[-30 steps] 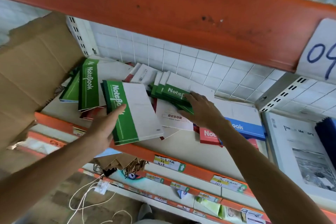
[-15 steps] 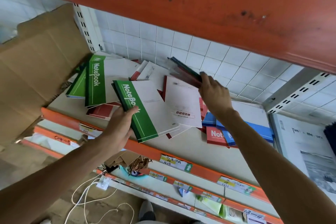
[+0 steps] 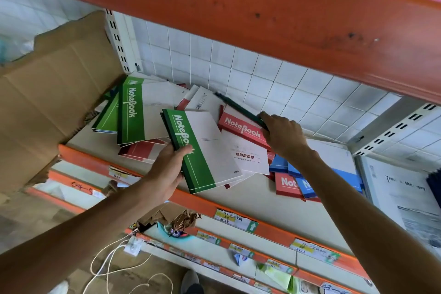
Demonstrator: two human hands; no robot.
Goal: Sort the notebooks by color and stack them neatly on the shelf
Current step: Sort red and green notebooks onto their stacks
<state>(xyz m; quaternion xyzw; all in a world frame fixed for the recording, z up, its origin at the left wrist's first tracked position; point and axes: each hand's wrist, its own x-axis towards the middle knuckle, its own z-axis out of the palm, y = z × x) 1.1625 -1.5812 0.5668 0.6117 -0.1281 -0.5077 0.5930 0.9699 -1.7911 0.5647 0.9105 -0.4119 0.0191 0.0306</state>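
Green, red and blue notebooks lie jumbled on the shelf (image 3: 253, 200). My left hand (image 3: 167, 169) grips the spine of a green-and-white notebook (image 3: 202, 150) held over the shelf's front edge. My right hand (image 3: 281, 133) holds a thin stack of green notebooks (image 3: 238, 108) lifted edge-on above a red notebook (image 3: 241, 127). More green notebooks (image 3: 131, 112) lie stacked at the left, with a dark red one (image 3: 140, 151) under them. Blue notebooks (image 3: 305, 179) and another red one (image 3: 285, 185) lie to the right, under my right forearm.
A torn cardboard sheet (image 3: 47, 107) leans at the shelf's left end. The orange beam (image 3: 238, 14) of the shelf above hangs close overhead. A large printed booklet (image 3: 405, 198) fills the bay to the right. Lower shelves carry price labels (image 3: 233, 219); a white cord (image 3: 114, 262) lies on the floor.
My right hand has lifted the green notebooks off the pile and tilted them on edge, uncovering the red notebook. My left hand keeps hold of its green notebook, shifted slightly right.
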